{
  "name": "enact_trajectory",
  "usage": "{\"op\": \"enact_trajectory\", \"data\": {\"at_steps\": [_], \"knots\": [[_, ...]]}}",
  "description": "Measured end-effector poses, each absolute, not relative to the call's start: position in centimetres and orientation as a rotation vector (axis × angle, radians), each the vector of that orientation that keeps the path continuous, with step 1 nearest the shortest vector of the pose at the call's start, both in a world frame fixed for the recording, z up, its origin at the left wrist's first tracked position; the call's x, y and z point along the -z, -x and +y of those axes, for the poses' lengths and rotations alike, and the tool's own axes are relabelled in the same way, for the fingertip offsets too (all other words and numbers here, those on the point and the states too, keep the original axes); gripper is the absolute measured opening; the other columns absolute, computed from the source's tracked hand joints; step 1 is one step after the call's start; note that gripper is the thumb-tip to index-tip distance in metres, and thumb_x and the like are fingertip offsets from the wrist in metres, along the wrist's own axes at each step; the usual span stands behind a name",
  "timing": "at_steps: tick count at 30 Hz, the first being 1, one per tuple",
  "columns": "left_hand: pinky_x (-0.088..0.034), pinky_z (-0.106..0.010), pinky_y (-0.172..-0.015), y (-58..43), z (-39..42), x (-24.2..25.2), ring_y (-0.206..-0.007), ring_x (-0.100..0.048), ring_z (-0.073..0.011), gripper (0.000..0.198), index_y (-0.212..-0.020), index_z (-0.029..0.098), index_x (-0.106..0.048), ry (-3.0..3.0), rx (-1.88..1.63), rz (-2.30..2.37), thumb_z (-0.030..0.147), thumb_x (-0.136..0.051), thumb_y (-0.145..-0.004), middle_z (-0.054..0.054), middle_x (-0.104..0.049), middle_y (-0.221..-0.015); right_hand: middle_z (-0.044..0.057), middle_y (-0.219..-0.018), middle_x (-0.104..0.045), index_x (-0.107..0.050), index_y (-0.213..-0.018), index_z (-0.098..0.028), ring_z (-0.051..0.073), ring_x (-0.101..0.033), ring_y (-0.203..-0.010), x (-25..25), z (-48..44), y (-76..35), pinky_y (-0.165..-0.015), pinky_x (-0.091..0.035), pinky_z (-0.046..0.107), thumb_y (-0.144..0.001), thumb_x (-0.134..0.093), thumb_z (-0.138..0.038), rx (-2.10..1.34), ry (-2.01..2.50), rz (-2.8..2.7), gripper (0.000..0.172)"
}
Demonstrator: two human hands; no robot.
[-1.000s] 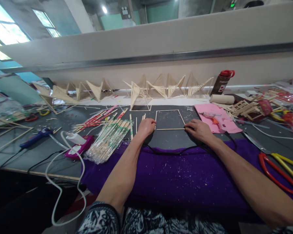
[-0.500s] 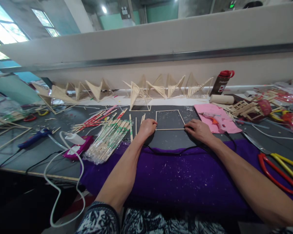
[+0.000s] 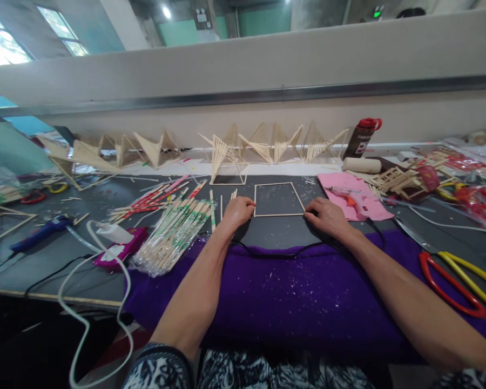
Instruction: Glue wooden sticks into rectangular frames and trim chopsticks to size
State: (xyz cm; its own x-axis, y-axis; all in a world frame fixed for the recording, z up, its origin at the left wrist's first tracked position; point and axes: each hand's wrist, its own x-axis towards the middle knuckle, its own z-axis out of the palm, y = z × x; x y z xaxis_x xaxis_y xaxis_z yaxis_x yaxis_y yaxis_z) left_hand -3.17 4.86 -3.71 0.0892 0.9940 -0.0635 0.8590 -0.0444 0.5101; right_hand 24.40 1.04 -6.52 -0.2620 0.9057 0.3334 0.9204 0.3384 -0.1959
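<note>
A four-sided frame of thin wooden sticks (image 3: 278,215) lies flat on the dark grey table top in front of me. My left hand (image 3: 238,212) is closed at its near left corner, fingertips pinched on the stick. At the near right corner my right hand (image 3: 324,215) pinches the frame the same way. Loose wooden sticks (image 3: 221,208) lie just left of my left hand. Beyond my right hand, a hot glue gun (image 3: 350,199) rests on a pink cloth (image 3: 375,208).
Bagged chopsticks (image 3: 172,232), a magenta power socket (image 3: 121,249) and a blue tool (image 3: 40,236) lie left. Stick models (image 3: 222,154) line the back. A bottle (image 3: 360,139) stands back right; big scissors (image 3: 449,281) lie right. Purple cloth (image 3: 275,302) covers the near edge.
The whole view has shifted slightly, so things appear a little further left. Both hands keep their hold on the frame's near corners.
</note>
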Motion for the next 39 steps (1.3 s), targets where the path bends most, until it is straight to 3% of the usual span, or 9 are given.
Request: {"op": "enact_trajectory", "data": {"at_steps": [28, 34, 39], "knots": [[-0.048, -0.025, -0.074, 3.15, 4.93, 3.69, -0.069, -0.064, -0.0139, 0.03, -0.09, 0.017, -0.068, -2.038, -0.508, 1.71, 0.018, -0.043, -0.072, -0.004, -0.069, -0.072, 0.003, -0.092, -0.062, -0.067, -0.09, -0.023, 0.015, -0.056, -0.086, 6.12, 0.8, -24.24, -0.071, -0.041, 0.023, -0.08, -0.049, -0.029, 0.041, 1.681, -2.199, 0.021], [-0.048, -0.023, -0.072, 3.03, 4.77, 3.87, -0.069, -0.064, -0.0127, 0.03, -0.091, 0.017, -0.067, -2.0, -0.514, 1.729, 0.018, -0.043, -0.074, -0.004, -0.069, -0.072, 0.003, -0.092, -0.061, -0.061, -0.109, -0.025, 0.016, -0.055, -0.086, 6.54, 1.19, -24.5, -0.069, -0.04, 0.024, -0.079, -0.052, -0.03, 0.013, 1.604, -2.222, 0.032], [-0.048, -0.022, -0.069, 3.03, 4.56, 3.45, -0.065, -0.063, -0.0109, 0.03, -0.094, 0.017, -0.067, -1.939, -0.479, 1.752, 0.017, -0.043, -0.075, -0.003, -0.069, -0.074, 0.004, -0.093, -0.06, -0.06, -0.113, -0.025, 0.017, -0.055, -0.087, 6.84, 1.37, -24.74, -0.069, -0.04, 0.025, -0.08, -0.051, -0.03, 0.049, 1.577, -2.272, 0.034]]}}
